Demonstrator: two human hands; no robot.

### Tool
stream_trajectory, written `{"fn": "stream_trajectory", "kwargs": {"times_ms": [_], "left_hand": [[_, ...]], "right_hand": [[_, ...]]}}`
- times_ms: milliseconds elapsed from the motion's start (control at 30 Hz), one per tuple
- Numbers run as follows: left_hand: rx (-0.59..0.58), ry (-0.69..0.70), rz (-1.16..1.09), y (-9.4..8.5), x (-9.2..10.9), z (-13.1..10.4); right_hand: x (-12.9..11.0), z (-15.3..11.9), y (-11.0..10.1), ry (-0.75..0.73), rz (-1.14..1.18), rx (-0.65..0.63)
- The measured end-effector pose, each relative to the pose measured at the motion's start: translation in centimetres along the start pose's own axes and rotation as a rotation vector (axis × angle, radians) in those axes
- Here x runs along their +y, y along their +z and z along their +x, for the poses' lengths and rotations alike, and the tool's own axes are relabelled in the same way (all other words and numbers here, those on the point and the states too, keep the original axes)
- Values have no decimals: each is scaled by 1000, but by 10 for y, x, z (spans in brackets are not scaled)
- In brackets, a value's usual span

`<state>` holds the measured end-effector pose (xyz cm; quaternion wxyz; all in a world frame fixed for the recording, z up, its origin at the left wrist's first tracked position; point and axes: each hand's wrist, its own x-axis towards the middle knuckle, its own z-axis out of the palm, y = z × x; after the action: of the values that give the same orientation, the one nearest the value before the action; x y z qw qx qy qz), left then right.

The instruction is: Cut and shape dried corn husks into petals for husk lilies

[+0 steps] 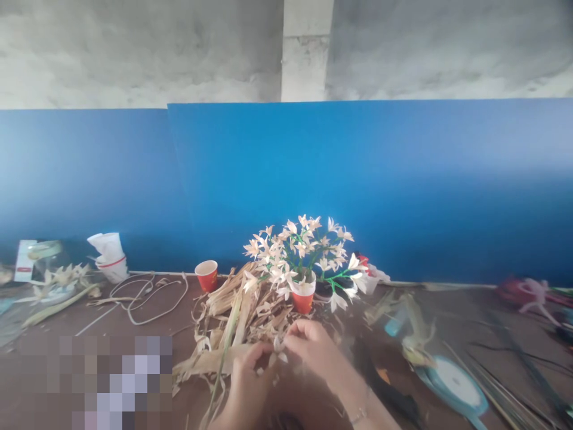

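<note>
Between my two hands is a small white flower (279,347) with pointed petals, apparently made of dried husk. My right hand (313,346) pinches it from the right with thumb and fingers pressed together. On its left side my left hand (249,381) is closed, its curled fingertips at the flower; the exact grip is partly blurred. Just beyond stands a red and white paper cup (303,301) holding a bunch of finished husk flowers (286,248) on green stems. A heap of dry corn husks (237,310) lies beside and behind my left hand.
A second red paper cup (206,276) stands left of the husks, near a loose white cord (134,307). Farther left are stacked white cups (111,263) and more pale flowers (62,280). A light-blue and white spool (459,382) lies right. A blue panel (313,161) borders the back.
</note>
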<state>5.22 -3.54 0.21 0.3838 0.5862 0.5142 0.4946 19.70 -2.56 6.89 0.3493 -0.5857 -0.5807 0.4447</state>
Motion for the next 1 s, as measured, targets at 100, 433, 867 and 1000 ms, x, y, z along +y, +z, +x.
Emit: {"fn": "stream_trajectory", "kwargs": {"times_ms": [100, 433, 867, 1000], "left_hand": [[36, 23, 43, -1, 0, 1], [37, 69, 154, 0, -6, 1], [97, 122, 147, -3, -5, 3], [126, 129, 163, -4, -8, 4]], "right_hand": [[-3, -2, -2, -56, -76, 0], [-9, -8, -3, -121, -236, 12], [-5, -2, 0, 18, -39, -75], [-5, -2, 0, 44, 51, -90]]}}
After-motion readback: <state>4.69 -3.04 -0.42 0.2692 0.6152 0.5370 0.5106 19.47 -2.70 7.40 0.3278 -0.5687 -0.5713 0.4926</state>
